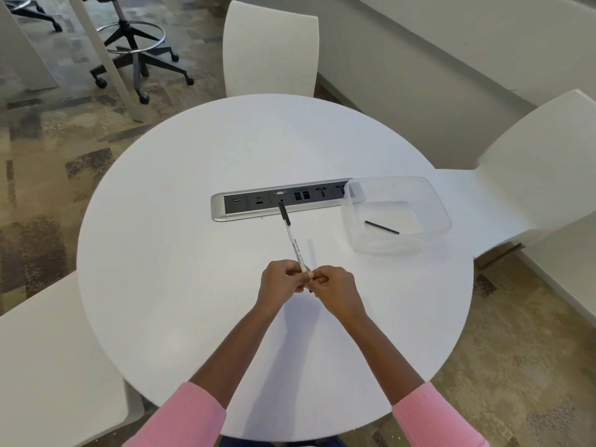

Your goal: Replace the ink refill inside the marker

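Round white table (193,221) bears a socket strip (258,201) and clear tub (403,211).

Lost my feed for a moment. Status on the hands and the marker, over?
Left hand and right hand grip marker at near end. Cap on, pointing away. Black refill in clear tub. Nothing blocking.

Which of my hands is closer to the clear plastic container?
Right. The right hand is below-left of the clear plastic container; the left hand is farther left.

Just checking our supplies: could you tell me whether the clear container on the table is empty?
No, a thin black stick lies on the bottom of the clear container.
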A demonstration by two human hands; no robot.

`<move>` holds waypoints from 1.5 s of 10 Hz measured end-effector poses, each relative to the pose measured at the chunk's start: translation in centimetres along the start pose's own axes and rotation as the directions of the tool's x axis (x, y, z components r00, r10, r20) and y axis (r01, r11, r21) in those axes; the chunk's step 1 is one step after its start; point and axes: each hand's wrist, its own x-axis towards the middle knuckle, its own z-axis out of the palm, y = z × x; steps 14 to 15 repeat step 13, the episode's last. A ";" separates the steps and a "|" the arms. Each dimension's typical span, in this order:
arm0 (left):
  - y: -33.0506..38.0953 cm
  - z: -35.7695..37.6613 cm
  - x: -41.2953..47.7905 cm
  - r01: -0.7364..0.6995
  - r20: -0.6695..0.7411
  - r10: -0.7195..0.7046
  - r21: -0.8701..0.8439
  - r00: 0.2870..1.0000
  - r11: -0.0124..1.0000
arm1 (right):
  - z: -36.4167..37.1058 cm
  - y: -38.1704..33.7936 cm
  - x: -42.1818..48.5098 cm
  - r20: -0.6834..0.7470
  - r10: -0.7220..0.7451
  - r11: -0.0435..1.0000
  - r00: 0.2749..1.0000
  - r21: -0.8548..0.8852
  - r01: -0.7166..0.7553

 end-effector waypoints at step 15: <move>-6.1 -2.5 2.7 -0.047 -0.023 0.144 0.885 0.989 0.463 | 2.9 2.0 4.2 -0.062 0.259 0.964 0.964 -0.045 -0.262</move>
